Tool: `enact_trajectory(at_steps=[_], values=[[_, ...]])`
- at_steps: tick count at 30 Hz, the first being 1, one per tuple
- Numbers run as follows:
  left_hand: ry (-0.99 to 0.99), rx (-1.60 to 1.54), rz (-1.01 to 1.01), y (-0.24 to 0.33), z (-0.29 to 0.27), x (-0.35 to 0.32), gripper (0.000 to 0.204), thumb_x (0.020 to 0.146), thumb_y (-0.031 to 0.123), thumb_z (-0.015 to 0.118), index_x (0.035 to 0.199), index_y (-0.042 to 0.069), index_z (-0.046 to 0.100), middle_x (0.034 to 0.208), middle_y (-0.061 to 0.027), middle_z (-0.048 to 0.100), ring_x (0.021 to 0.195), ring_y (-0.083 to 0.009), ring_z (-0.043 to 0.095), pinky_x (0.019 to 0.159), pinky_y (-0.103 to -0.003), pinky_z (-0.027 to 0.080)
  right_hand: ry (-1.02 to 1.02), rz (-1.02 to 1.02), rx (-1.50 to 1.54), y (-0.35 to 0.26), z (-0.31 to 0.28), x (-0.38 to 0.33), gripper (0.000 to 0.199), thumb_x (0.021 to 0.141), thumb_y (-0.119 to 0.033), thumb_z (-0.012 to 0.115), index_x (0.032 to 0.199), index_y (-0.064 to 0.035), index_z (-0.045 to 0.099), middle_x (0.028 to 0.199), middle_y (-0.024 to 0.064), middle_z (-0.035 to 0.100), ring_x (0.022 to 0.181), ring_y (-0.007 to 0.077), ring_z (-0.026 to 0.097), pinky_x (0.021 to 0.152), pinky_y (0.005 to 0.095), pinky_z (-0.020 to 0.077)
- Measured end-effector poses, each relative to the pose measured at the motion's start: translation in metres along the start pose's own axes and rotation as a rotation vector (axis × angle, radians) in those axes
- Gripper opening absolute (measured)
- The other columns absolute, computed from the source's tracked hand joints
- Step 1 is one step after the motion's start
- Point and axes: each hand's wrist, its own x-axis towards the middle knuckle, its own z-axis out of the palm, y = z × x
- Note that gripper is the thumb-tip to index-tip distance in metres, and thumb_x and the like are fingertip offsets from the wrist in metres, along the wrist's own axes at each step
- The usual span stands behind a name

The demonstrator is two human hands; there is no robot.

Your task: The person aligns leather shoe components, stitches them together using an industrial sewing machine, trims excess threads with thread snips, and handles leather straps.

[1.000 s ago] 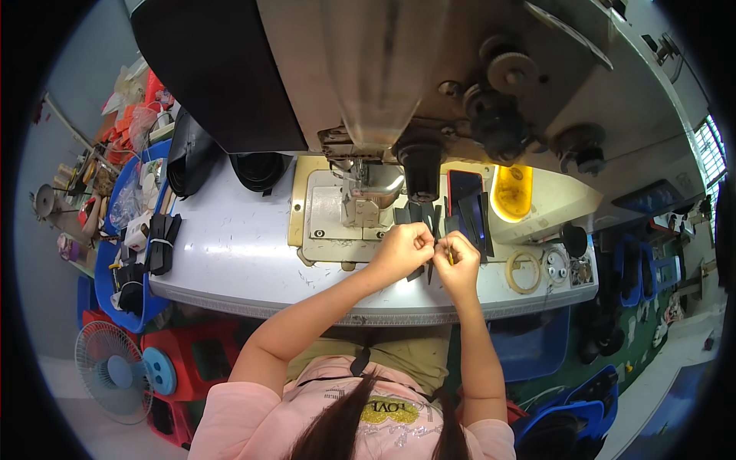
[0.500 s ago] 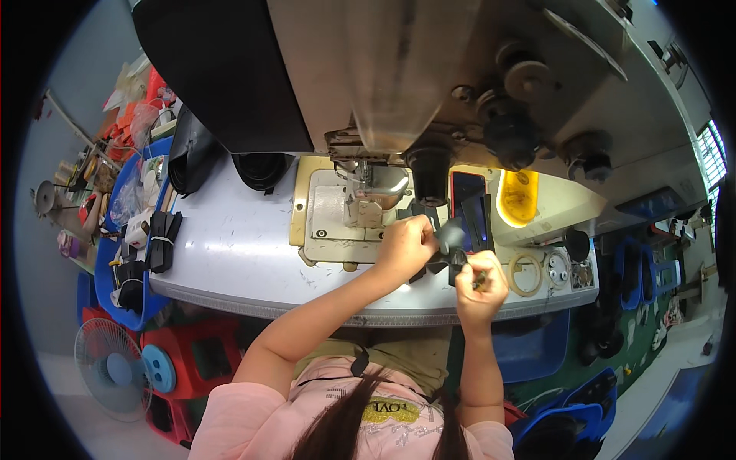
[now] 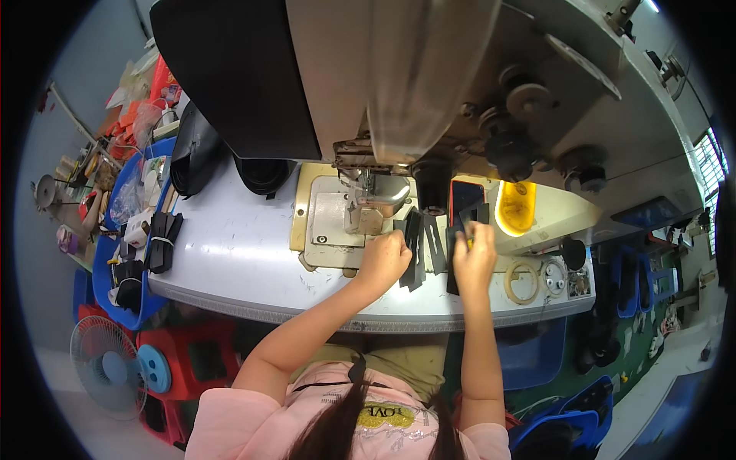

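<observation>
My left hand (image 3: 386,255) is closed, its fingertips pinched at the edge of several flat black strips (image 3: 415,249) that lie fanned out beside the sewing machine's needle area (image 3: 368,192). To the right, my right hand (image 3: 474,259) is closed round a small dark thing with a fleck of yellow; blur and my fingers hide its kind. Under and beside that hand lie more black strips, partly over a phone (image 3: 468,195) with a red edge. The machine's pale bed plate (image 3: 326,230) is left of the strips.
The machine's head (image 3: 399,77) overhangs the white table (image 3: 230,261). A yellow oval tray (image 3: 517,207) and a cream ring (image 3: 521,284) are at right. Black rolled material (image 3: 264,175) and a tied black bundle (image 3: 163,241) are at left, near a blue bin (image 3: 107,268). A fan (image 3: 111,368) stands lower left.
My hands have moved apart: the left went left and slightly down, the right up toward the phone. The black piece between them is no longer there, and the fanned strips now show.
</observation>
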Motion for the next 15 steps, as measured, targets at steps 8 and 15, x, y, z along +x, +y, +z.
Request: enact_trajectory(at_steps=[8, 15], values=[[0.044, -0.013, 0.267, 0.025, 0.006, -0.012, 0.005, 0.071, 0.005, 0.057, 0.072, 0.002, 0.054, 0.071, -0.0129, 0.056, 0.061, -0.0319, 0.056, 0.054, -0.040, 0.045, -0.207, 0.086, -0.080, -0.019, 0.027, -0.011, 0.029, 0.068, -0.002, 0.060, 0.094, 0.0016, 0.050, 0.086, 0.0198, 0.052, 0.073, 0.0389, 0.056, 0.064, 0.0447, 0.0464], [-0.040, -0.122, 0.096, 0.018, 0.015, -0.004, 0.007, 0.074, 0.006, 0.059, 0.073, -0.001, 0.059, 0.070, -0.0108, 0.060, 0.058, -0.0226, 0.058, 0.055, -0.031, 0.047, -0.050, 0.104, 0.094, -0.004, 0.019, -0.011, 0.010, 0.071, -0.005, 0.061, 0.072, 0.0041, 0.057, 0.074, 0.0185, 0.055, 0.066, 0.0371, 0.055, 0.060, 0.0385, 0.0441]])
